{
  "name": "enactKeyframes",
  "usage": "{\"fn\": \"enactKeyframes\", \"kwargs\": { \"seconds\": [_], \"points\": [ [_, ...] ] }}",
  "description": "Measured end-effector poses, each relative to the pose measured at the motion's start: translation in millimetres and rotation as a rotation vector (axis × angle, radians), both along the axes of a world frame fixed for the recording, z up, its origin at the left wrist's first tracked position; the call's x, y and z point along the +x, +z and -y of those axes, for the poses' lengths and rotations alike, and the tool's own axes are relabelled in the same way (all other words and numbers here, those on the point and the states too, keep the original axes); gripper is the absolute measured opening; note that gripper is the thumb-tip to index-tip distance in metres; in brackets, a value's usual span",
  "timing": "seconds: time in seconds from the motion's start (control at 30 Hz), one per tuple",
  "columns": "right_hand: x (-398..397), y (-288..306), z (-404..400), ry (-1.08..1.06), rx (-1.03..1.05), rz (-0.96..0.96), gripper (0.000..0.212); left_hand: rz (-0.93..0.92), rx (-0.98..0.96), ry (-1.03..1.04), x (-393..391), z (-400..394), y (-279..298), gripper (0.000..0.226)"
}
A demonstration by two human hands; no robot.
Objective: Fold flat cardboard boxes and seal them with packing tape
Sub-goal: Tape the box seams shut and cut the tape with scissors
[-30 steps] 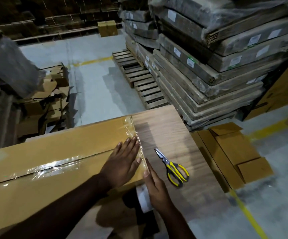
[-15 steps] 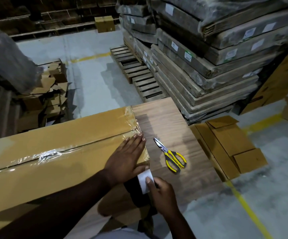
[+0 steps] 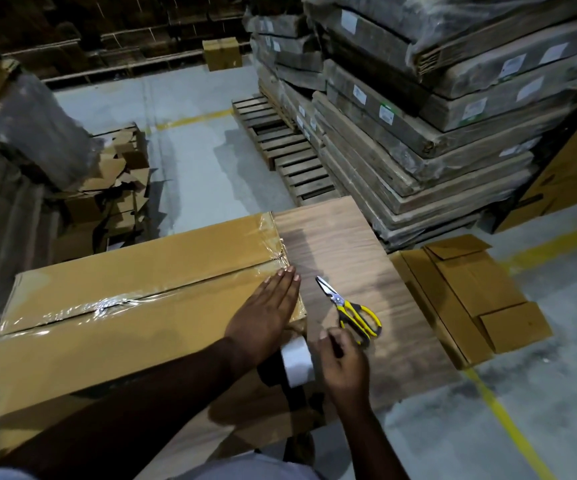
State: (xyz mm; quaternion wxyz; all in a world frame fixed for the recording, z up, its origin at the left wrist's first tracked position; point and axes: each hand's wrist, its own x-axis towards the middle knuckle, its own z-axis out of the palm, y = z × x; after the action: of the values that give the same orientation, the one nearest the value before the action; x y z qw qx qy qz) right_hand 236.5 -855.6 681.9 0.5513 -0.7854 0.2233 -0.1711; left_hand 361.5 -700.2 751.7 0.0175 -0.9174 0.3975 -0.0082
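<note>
Cardboard box (image 3: 134, 327) edge under flat open L hand (image 3: 266, 317), R hand (image 3: 344, 362) gripping tape roll (image 3: 296, 362), scissors (image 3: 353, 311) beside.

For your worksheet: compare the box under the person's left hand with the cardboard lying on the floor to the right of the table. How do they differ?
The box is folded up into shape; the floor cardboard lies flat, unfolded. The box has clear tape along its top seam; the floor cardboard shows none. The box rests on the table under the left hand; the floor cardboard is untouched. Both are plain brown cardboard.
</note>
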Motion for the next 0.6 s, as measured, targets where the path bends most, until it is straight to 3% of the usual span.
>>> {"fn": "enactKeyframes", "kwargs": {
  "seconds": [0.07, 0.2, 0.3, 0.37, 0.5, 0.6],
  "points": [
    [12.4, 11.5, 9.1, 0.064, -0.008, 0.095, 0.023, 0.013, -0.01, -0.018, -2.1, 0.4, 1.9, 0.099],
    [40.7, 30.6, 20.9, 0.397, -0.303, 0.211, 0.053, 0.032, -0.009, -0.071, 1.1, -2.8, 5.8, 0.097],
    [51.6, 22.3, 35.2, 0.484, -0.485, 0.21, 0.055, 0.077, 0.022, -0.125, 3.3, -9.2, 5.6, 0.092],
    [48.6, 4.0, 52.4, 0.508, -0.561, 0.111, 0.046, 0.082, 0.016, -0.159, 2.2, -11.5, 4.8, 0.088],
    [49.9, -33.9, 98.3, 0.162, -0.566, -0.23, 0.043, 0.058, -0.007, -0.126, 1.8, -11.5, 2.9, 0.093],
    [59.1, -56.5, 114.3, 0.181, -0.664, -0.54, 0.044, 0.006, -0.047, -0.104, 0.0, -11.3, 1.6, 0.086]
  ]
}}
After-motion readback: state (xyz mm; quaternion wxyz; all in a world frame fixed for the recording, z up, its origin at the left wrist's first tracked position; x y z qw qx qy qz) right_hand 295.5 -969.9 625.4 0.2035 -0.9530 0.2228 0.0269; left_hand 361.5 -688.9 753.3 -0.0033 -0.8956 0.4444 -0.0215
